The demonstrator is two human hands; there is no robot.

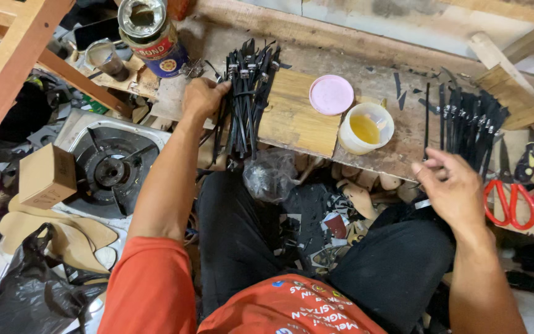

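My left hand (202,96) grips the strap bundle (247,99) at upper centre; my right hand's (455,188) fingers pinch one strap (427,120), with a row of straps (468,120) still laid out.

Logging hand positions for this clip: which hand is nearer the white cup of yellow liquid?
Right. The right hand is just off the cup's right, below the bench edge, by the right-side straps. The left hand rests on the black strap bundle, farther off to its left.

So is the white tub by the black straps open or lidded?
Open. The white tub stands upright with yellow liquid visible inside; its pink lid lies flat on the bench beside it.
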